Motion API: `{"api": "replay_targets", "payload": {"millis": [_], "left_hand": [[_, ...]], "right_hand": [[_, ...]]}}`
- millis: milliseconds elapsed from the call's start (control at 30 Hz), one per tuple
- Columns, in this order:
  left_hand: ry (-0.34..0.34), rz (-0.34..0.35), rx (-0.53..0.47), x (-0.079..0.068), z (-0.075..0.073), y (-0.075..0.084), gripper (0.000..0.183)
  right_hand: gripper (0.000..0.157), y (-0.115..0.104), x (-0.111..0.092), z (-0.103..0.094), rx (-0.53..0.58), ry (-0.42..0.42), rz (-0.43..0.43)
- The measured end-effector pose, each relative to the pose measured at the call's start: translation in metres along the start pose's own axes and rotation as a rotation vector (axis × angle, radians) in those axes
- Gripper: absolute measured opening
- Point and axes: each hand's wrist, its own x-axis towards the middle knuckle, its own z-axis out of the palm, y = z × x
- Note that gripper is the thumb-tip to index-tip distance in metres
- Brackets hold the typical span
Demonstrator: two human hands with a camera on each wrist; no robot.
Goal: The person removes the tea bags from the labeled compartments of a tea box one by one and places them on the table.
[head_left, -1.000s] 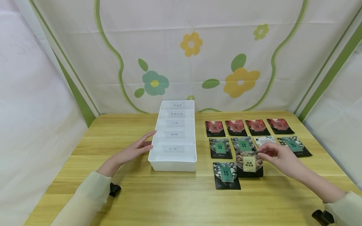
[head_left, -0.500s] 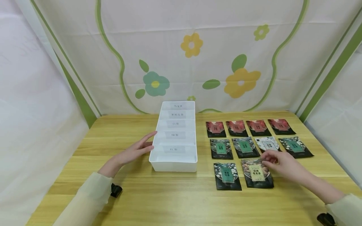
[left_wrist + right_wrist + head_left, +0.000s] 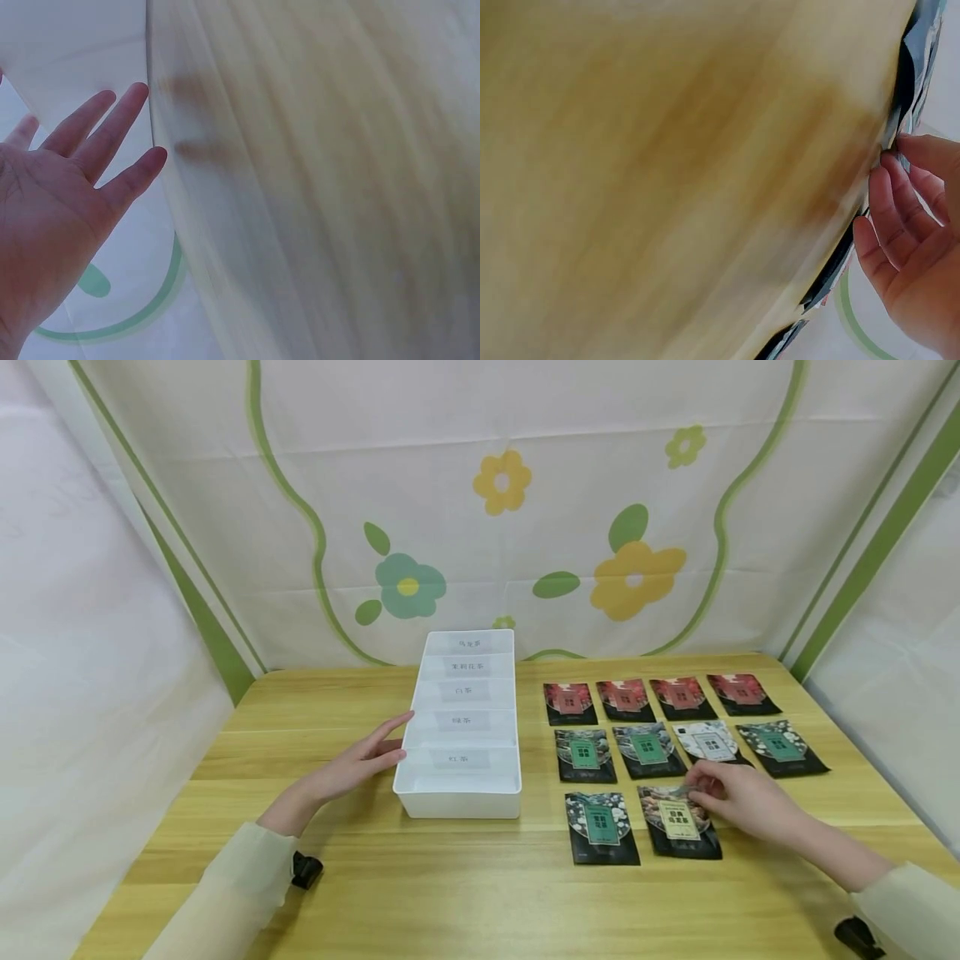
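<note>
My left hand [image 3: 348, 770] rests its fingertips against the left side of a white box [image 3: 462, 804] split into several labelled compartments. Its fingers are straight and spread in the left wrist view, where the palm [image 3: 45, 202] shows. On the right, my right hand [image 3: 750, 797] pinches the upper right corner of a tea packet [image 3: 681, 839] with a cream label, which lies on the table. In the right wrist view the thumb and a finger [image 3: 889, 169] meet at the packet's edge. A black tea packet with a green label and white flowers [image 3: 602, 831] lies just left of it.
Several red-and-black tea packets [image 3: 626, 700] form the back row. In the middle row lie two green-labelled packets [image 3: 586, 756], a white one [image 3: 707, 742] and a white-flowered one [image 3: 783, 747]. A floral cloth [image 3: 502, 552] hangs behind the wooden table [image 3: 450, 893].
The cream-labelled packet has moved right and nearer to me, off the green-labelled packet it overlapped, and now lies beside the flowered one. My left hand has stayed at the box.
</note>
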Motion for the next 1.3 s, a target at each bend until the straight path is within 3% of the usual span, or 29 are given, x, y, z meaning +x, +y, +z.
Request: {"api": "replay_targets", "payload": {"millis": [400, 700, 1033, 1300], "left_hand": [[-0.002, 0.004, -0.010, -0.002, 0.001, -0.001, 0.061], [0.001, 0.001, -0.011, -0.001, 0.003, 0.002, 0.061], [0.003, -0.002, 0.009, 0.006, 0.003, 0.004, 0.064], [0.093, -0.006, 0.061, -0.008, -0.002, 0.007, 0.062]], "right_hand": [[0.011, 0.004, 0.001, 0.002, 0.014, 0.023, 0.006], [0.015, 0.002, -0.003, -0.008, 0.105, 0.065, 0.019], [0.019, -0.011, -0.005, -0.017, 0.146, 0.062, 0.031], [0.024, -0.024, -0.012, -0.026, 0.152, 0.166, 0.045]]}}
